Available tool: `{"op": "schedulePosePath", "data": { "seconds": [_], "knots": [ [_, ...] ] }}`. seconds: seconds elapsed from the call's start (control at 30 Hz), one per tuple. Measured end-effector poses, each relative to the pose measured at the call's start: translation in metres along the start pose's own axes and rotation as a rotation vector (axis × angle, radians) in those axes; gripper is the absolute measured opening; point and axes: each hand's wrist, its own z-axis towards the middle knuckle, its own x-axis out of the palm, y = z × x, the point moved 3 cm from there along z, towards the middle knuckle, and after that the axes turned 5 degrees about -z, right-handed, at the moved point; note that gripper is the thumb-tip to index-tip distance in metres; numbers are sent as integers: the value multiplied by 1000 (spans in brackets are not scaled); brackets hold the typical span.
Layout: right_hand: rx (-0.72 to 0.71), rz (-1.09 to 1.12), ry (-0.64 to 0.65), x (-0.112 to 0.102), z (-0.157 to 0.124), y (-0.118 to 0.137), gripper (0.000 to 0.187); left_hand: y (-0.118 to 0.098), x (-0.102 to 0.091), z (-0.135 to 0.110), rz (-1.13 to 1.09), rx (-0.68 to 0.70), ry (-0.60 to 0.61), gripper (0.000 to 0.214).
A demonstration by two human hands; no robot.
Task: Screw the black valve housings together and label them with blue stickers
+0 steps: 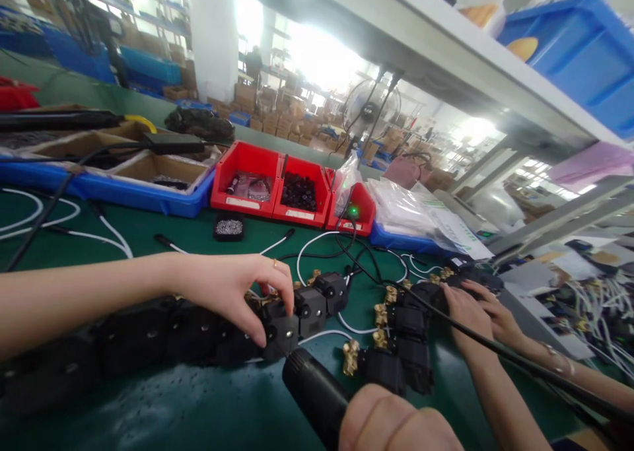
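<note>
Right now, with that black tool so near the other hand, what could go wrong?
If the black driver slips, it could nick the left hand, whose fingers are close by at a black housing. The black cable crossing in front of the co-worker's hands might snag. The open black dish of small metal bits could spill if bumped.

Left hand: bare, fitted with 1 narrow, gold-coloured ring close to the base of a finger; its finer detail is too small for me to read from here. Left forearm: slim, tapering to the wrist, uncovered along its visible length. Right hand: bare, knuckles rounded.
</note>
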Motion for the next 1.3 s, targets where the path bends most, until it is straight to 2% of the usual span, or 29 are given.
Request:
{"op": "schedulePosePath", "data": {
  "seconds": [0.1, 0.17, 0.23, 0.33, 0.43, 0.53, 0.73, 0.9, 1.07, 1.17, 1.3],
  "knots": [
    [-220, 34, -165, 19, -1, 15, 33, 2, 7, -8, 35, -7, -5, 37],
    [-278, -2, -140, 28, 1, 26, 33, 4, 11, -9, 48, -16, -11, 35],
    [-235, -25, -53, 29, 4, 38, 37, 5, 12, -7, 55, -29, -14, 36],
    [-96, 89, 61, 18, 0, 59, 36, 6, 13, -5, 40, -32, -6, 45],
    [-44, 198, 85, 8, -14, 81, 39, 7, 13, -4, 39, -57, 4, 51],
    [-27, 257, 89, 8, -26, 98, 47, 11, 13, -4, 35, -77, 4, 53],
    [-95, 185, 98, 19, -23, 119, 19, 15, 15, -3, 29, -42, -4, 50],
    [-21, 193, 62, 16, -36, 115, 25, 17, 15, -3, 61, -47, -34, 49],
    [71, 51, 98, 14, -53, 83, 38, 19, 17, -2, 51, -37, -59, 48],
    [8, 39, 131, 13, -30, 63, 31, 21, 18, -2, 27, -25, -68, 46],
    [-66, 47, 125, -5, 27, 56, 16, 24, 20, 1, 11, -49, -60, 47]
  ]
}}
